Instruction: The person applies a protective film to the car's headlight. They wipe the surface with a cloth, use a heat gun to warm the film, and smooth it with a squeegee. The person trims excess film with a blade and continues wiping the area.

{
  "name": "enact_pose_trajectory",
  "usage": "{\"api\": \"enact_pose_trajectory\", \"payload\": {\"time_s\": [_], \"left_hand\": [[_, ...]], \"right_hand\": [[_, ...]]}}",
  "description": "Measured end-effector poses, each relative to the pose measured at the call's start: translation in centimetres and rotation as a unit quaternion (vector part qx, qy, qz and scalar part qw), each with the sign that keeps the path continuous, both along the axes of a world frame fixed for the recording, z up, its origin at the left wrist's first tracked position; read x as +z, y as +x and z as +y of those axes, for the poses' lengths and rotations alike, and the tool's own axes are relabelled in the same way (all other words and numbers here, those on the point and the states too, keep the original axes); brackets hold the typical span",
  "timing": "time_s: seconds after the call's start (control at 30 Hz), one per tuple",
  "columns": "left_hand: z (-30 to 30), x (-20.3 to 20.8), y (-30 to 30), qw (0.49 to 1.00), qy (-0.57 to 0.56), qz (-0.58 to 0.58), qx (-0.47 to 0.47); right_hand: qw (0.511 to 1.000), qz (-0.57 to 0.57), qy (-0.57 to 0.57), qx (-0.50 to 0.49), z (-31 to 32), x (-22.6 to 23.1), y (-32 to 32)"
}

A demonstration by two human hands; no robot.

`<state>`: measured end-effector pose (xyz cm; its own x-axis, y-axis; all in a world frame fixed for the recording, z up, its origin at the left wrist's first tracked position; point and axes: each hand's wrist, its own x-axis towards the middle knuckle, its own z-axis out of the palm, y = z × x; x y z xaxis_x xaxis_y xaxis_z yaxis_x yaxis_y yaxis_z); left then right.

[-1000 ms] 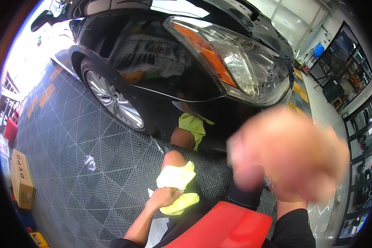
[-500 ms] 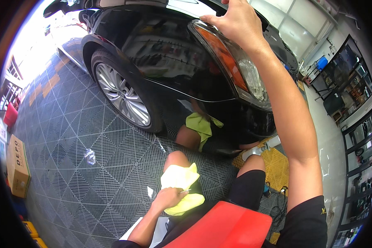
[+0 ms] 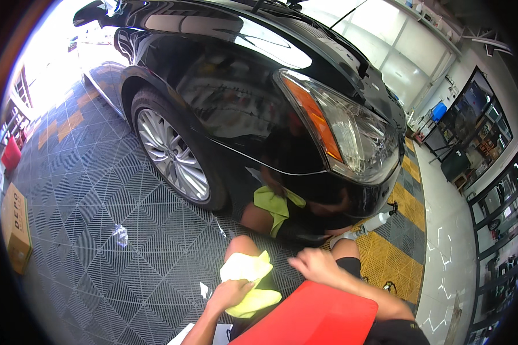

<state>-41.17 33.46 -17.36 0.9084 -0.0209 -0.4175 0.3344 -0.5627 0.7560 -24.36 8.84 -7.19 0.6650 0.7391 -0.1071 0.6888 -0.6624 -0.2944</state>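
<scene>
A yellow-green cloth point(image 3: 253, 302) hangs over my left knee, bunched in my left hand point(image 3: 233, 293), whose fingers are closed round it. My right hand point(image 3: 317, 265) is above my lap by the right knee, near the black car bumper. Motion blurs its partly curled fingers, and I see nothing in them. Ahead stands a black car; its headlight point(image 3: 357, 129) has an orange strip and a clear lens. The glossy front fender point(image 3: 230, 98) mirrors my knee and the cloth.
A smooth red panel point(image 3: 311, 322) covers my lap. The silver-spoked wheel point(image 3: 172, 152) is ahead left. A white spray bottle point(image 3: 377, 222) with a black trigger stands by the bumper on yellow floor tiles point(image 3: 385, 256). A cardboard box point(image 3: 17, 227) sits far left.
My right hand has come down from the top of the headlight to above my lap. My left hand keeps hold of the cloth. The view has shifted, showing more of the hood.
</scene>
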Motion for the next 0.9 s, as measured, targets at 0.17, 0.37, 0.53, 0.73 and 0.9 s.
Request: {"api": "enact_pose_trajectory", "payload": {"time_s": [0.17, 0.37, 0.53, 0.73, 0.9], "left_hand": [[0.9, 0.2, -0.1, 0.999, -0.019, 0.033, 0.031], [1.0, 2.2, 4.1, 0.986, 0.068, -0.149, -0.027], [0.3, 9.9, 7.3, 0.945, -0.204, -0.255, 0.031], [-2.6, 13.5, 10.3, 0.827, -0.344, -0.443, 0.020], [-3.9, 14.0, 11.1, 0.827, -0.427, -0.365, -0.015]], "right_hand": [[0.917, 0.065, -0.352, -0.175, -12.0, -1.6, -5.0], [0.944, -0.003, -0.212, -0.252, -10.3, -4.8, -1.3], [0.929, 0.214, 0.293, -0.073, -1.7, -2.7, -1.9], [0.873, 0.281, 0.397, -0.036, 4.8, 2.1, -4.6], [0.890, 0.040, 0.454, 0.008, 5.0, 3.2, -2.0]]}}
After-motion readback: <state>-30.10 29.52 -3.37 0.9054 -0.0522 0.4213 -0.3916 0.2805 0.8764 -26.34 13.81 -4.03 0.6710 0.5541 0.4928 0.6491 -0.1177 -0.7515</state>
